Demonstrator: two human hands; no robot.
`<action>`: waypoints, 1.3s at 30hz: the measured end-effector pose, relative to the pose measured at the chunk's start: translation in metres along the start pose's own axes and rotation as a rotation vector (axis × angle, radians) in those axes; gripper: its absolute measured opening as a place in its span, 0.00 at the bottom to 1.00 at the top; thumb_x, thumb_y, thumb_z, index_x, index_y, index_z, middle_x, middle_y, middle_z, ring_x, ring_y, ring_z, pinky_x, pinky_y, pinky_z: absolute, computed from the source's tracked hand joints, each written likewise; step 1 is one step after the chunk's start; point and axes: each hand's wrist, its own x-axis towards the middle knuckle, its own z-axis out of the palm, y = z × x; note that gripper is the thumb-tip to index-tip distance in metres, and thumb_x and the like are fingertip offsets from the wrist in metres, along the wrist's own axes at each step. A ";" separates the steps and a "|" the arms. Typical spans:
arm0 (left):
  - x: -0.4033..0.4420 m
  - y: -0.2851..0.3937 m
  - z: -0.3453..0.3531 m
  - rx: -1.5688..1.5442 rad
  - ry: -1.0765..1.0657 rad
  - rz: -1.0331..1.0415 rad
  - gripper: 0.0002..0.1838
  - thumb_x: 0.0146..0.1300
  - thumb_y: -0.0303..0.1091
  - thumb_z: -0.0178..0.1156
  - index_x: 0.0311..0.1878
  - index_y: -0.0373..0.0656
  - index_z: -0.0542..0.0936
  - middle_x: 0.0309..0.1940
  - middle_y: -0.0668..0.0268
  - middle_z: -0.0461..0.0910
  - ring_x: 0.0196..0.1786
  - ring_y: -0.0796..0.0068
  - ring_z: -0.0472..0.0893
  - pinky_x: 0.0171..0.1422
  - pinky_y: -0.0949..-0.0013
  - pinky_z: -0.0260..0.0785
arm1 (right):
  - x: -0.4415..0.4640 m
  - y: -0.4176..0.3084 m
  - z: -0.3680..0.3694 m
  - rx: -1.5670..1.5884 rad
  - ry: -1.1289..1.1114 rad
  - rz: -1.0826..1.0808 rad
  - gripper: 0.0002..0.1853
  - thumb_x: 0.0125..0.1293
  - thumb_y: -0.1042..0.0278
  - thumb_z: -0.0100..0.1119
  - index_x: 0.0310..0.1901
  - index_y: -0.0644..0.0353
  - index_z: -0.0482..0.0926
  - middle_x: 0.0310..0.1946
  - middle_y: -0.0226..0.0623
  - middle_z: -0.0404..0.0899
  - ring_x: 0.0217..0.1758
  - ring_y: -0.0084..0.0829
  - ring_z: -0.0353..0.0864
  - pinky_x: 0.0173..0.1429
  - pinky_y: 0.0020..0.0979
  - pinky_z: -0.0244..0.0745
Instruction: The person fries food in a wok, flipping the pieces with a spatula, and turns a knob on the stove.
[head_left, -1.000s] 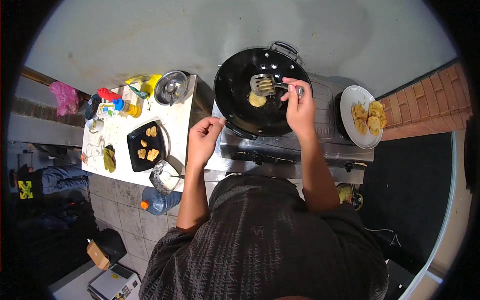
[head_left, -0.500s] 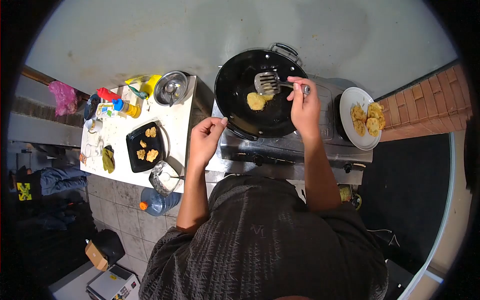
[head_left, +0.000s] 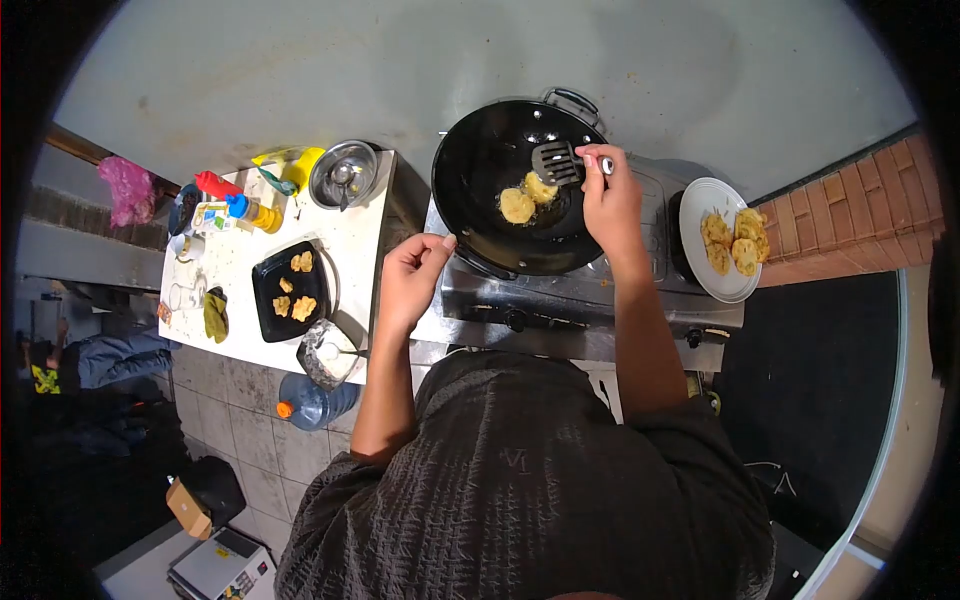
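Observation:
A black wok [head_left: 480, 150] stands on the stove [head_left: 580, 310] with two yellow fritters [head_left: 517, 206] in it, lying side by side. My right hand [head_left: 612, 205] grips the handle of a slotted spatula [head_left: 556, 163], whose head is over the right part of the wok, just above the farther fritter [head_left: 540, 188]. At the wok's near left rim is my left hand [head_left: 415, 275], thumb and fingertips pressed together beside the wok's near handle; whatever they pinch is too small to make out.
Right of the stove, a white plate [head_left: 705, 272] holds several fritters. On the left table [head_left: 235, 340] are a black tray [head_left: 268, 318] of fried pieces, a metal bowl [head_left: 343, 175], bottles and a bowl of white batter [head_left: 330, 352]. A person [head_left: 110, 360] is at far left.
The spatula has lifted off the fritters and moved right with my right hand. Two fritters now show apart, where one was partly covered. My left hand has barely moved.

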 end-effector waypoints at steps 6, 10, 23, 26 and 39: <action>-0.001 0.003 0.001 0.021 0.015 -0.005 0.07 0.67 0.33 0.62 0.36 0.40 0.82 0.22 0.83 0.70 0.24 0.93 0.60 0.27 0.82 0.49 | -0.001 -0.009 -0.009 -0.051 -0.006 -0.030 0.06 0.71 0.69 0.52 0.43 0.62 0.74 0.37 0.46 0.82 0.41 0.48 0.82 0.45 0.37 0.75; 0.000 -0.001 0.002 0.009 -0.001 0.008 0.07 0.67 0.34 0.62 0.35 0.40 0.82 0.21 0.83 0.69 0.23 0.93 0.60 0.26 0.82 0.48 | -0.004 -0.015 -0.011 -0.008 0.034 -0.068 0.06 0.71 0.70 0.52 0.42 0.63 0.74 0.36 0.45 0.82 0.41 0.47 0.83 0.45 0.36 0.76; -0.001 -0.002 0.006 -0.010 -0.012 0.027 0.08 0.68 0.34 0.61 0.36 0.40 0.82 0.21 0.83 0.69 0.23 0.93 0.59 0.26 0.82 0.47 | -0.020 -0.018 0.002 0.116 -0.029 -0.026 0.05 0.70 0.73 0.52 0.43 0.64 0.73 0.36 0.45 0.83 0.38 0.42 0.84 0.43 0.33 0.76; -0.003 -0.002 0.005 -0.009 -0.012 0.015 0.08 0.68 0.34 0.61 0.36 0.40 0.82 0.21 0.84 0.69 0.23 0.94 0.59 0.26 0.82 0.47 | -0.018 -0.010 0.006 0.148 -0.016 -0.030 0.05 0.70 0.73 0.52 0.43 0.64 0.73 0.37 0.45 0.83 0.39 0.43 0.84 0.43 0.34 0.76; -0.008 -0.002 0.003 -0.043 0.031 0.022 0.09 0.67 0.34 0.63 0.33 0.39 0.81 0.19 0.84 0.65 0.23 0.93 0.58 0.27 0.81 0.47 | -0.023 -0.014 0.009 0.236 -0.098 0.015 0.05 0.71 0.72 0.52 0.44 0.63 0.73 0.40 0.41 0.83 0.37 0.35 0.84 0.44 0.31 0.77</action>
